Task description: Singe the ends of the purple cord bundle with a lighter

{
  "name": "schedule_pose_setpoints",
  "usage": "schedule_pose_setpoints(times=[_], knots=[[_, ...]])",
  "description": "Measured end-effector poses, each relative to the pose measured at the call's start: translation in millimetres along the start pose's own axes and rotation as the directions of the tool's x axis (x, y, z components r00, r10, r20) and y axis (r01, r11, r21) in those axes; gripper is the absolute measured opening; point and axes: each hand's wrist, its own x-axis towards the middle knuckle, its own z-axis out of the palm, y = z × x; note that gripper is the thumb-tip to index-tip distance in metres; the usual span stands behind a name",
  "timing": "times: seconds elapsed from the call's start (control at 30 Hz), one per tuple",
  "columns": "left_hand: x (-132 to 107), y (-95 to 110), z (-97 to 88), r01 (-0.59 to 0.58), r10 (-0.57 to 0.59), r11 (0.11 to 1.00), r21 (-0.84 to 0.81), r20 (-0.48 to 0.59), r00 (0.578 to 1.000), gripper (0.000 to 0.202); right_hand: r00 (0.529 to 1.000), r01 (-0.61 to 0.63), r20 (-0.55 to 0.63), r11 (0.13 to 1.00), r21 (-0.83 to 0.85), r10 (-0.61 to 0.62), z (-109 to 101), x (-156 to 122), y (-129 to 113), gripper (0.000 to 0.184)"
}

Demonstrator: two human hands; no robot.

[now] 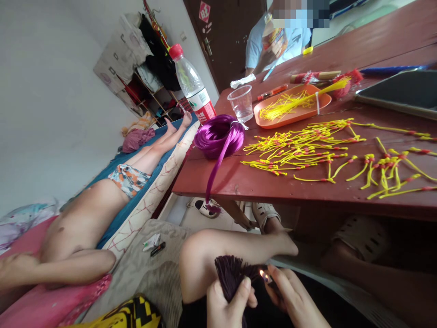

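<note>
My left hand (228, 303) is closed around a dark purple tassel (234, 272), its fringe fanning upward above my knee. My right hand (292, 296) is curled around a small lighter, mostly hidden by the fingers. A small flame (262, 274) burns at the tip, right beside the tassel's edge. Both hands sit low in front of me, below the edge of the red wooden table (259, 182).
On the table lie a coil of purple thread (218, 134), several yellow cords with red beads (307, 150), an orange tray (290, 109), a plastic cup (241, 102), a water bottle (193, 84) and a grey tray (403, 91). One person lies on the bed at left; another sits at the far end.
</note>
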Motion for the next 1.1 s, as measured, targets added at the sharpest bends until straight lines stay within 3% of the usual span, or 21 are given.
schedule_pose_setpoints(times=[0.17, 0.3, 0.57, 0.77, 1.1], knots=[[-0.4, -0.2, -0.1, -0.048, 0.048, 0.998, 0.050, 0.010, 0.999, 0.031, 0.995, -0.007, 0.095, 1.000, -0.015, 0.009, -1.7, 1.2, -1.9, 0.049], [-1.0, 1.9, -0.4, -0.043, 0.042, 0.997, 0.056, 0.011, 0.999, 0.032, 0.998, 0.005, 0.064, 1.000, -0.011, -0.004, -1.2, -0.3, -6.8, 0.048], [-2.2, 6.4, -0.6, 0.110, -0.109, 0.993, -0.040, 0.042, 0.993, 0.034, 0.996, -0.022, 0.085, 0.999, -0.045, 0.026, -9.1, 7.6, 2.6, 0.047], [-2.8, 9.6, -0.7, 0.145, -0.141, 0.987, -0.070, 0.062, 0.988, 0.036, 0.996, -0.024, 0.087, 0.999, -0.048, 0.028, -8.7, 7.8, 5.0, 0.047], [-0.8, 5.3, -7.1, 0.151, -0.148, 0.989, 0.002, 0.213, 0.966, 0.036, 0.990, -0.024, 0.139, 0.995, -0.095, 0.037, -8.3, 7.8, 0.6, 0.048]])
